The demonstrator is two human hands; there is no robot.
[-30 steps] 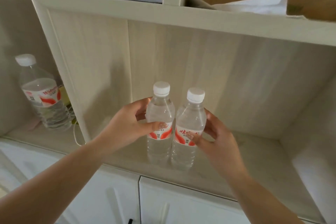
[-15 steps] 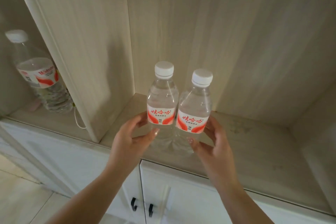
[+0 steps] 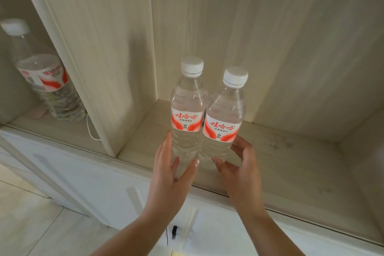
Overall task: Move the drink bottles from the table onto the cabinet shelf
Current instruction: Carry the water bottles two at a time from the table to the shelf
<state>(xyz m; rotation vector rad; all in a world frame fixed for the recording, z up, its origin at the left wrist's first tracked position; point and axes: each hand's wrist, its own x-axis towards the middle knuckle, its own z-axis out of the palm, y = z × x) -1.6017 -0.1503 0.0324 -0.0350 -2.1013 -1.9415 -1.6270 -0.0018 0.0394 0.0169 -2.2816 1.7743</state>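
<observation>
- A larger bottle [image 3: 44, 72] stands in the next bay, well left of both hands, beyond the divider [image 3: 83, 64]; a white cord [image 3: 92, 131] hangs just beside its base.
- The left hand [image 3: 168, 174] is open, its fingers straight and spread along the lower side of the left bottle [image 3: 188, 114], touching or nearly so; nothing is gripped.
- Both bottles stand upright on the shelf [image 3: 291, 151], pressed side by side directly ahead of the fingertips, white caps up, red labels facing the camera.
- The right bottle [image 3: 225, 122] sits just ahead of the right hand [image 3: 241, 164], which is relaxed and open, fingers loosely cupped beside the base and holding nothing.
- Full of clear water, each bottle likely has real weight; the thin ribbed plastic probably dents under a hard squeeze and may be slick.
- The surest hold looks to be around the labelled waist, where the wall seems stiffest, or under the cap collar.
</observation>
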